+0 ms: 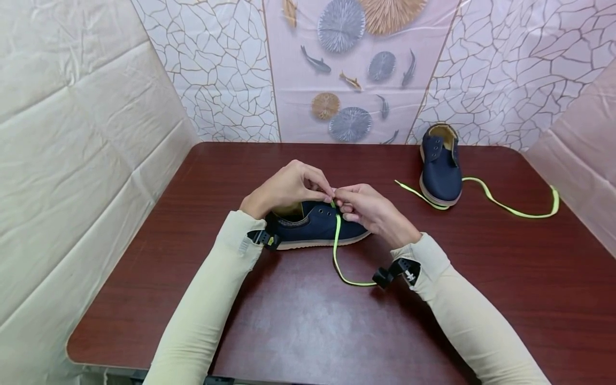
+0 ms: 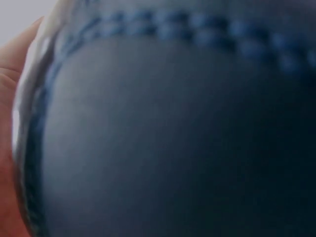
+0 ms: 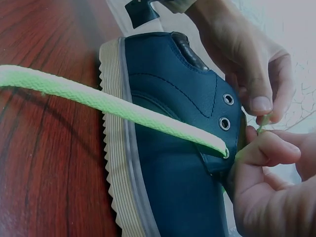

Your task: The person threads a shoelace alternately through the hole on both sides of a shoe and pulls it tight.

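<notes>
A navy blue shoe (image 1: 308, 227) with a cream ribbed sole stands on the table, its toe pointing right. One neon green shoelace (image 3: 148, 118) passes through the eyelet nearest the toe; two eyelets on that side hold no lace. Above the tongue area, my left hand (image 1: 293, 184) pinches the lace's thin tip between thumb and forefinger. Right beside it, my right hand (image 1: 368, 208) has curled fingers on the same lace, close to the left fingertips. Dark blue leather with double stitching fills the left wrist view, hiding the left hand's grip there.
A second navy shoe (image 1: 440, 174) stands at the back right, toe toward me. Its green lace (image 1: 517, 213) trails out on both sides. The brown table (image 1: 298, 321) meets a patterned cloth (image 1: 231, 69) behind, with pale cloth at either side.
</notes>
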Action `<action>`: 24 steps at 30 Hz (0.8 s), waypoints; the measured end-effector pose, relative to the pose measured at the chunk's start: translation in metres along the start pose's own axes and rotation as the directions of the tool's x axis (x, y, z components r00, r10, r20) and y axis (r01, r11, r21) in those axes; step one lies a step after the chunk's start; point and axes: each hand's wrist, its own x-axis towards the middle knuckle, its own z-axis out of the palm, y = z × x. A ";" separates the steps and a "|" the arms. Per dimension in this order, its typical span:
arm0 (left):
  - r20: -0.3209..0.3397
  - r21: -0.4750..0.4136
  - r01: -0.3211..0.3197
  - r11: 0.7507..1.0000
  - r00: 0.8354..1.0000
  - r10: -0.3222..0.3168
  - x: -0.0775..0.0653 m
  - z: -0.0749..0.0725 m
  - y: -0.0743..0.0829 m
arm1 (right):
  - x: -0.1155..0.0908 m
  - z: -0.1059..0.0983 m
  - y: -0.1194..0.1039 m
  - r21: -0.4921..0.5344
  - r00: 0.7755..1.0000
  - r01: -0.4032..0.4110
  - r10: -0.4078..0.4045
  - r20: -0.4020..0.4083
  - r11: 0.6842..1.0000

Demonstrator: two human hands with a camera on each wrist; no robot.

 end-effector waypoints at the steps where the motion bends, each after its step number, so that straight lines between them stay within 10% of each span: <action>1: -0.003 0.006 0.013 1.000 1.000 -0.013 -0.001 -0.001 0.000 | 0.000 -0.001 0.000 0.002 1.000 0.002 -0.002 -0.002 1.000; 9: -0.095 0.065 0.162 0.985 0.983 -0.156 -0.006 -0.011 0.001 | 0.001 -0.003 -0.003 -0.013 0.998 0.056 -0.056 -0.025 0.998; 14: 0.055 0.062 0.236 0.970 0.969 -0.240 -0.009 -0.019 0.005 | 0.000 -0.007 -0.007 -0.068 0.998 0.053 -0.052 0.019 0.996; 19: 0.235 0.095 0.321 0.942 0.913 -0.334 -0.005 -0.020 0.013 | -0.001 -0.012 -0.010 -0.167 0.996 0.081 -0.071 0.061 0.983; 24: 0.279 0.126 0.369 0.921 0.878 -0.390 -0.003 -0.014 0.018 | -0.001 -0.018 -0.012 -0.242 0.989 0.133 -0.114 0.093 0.961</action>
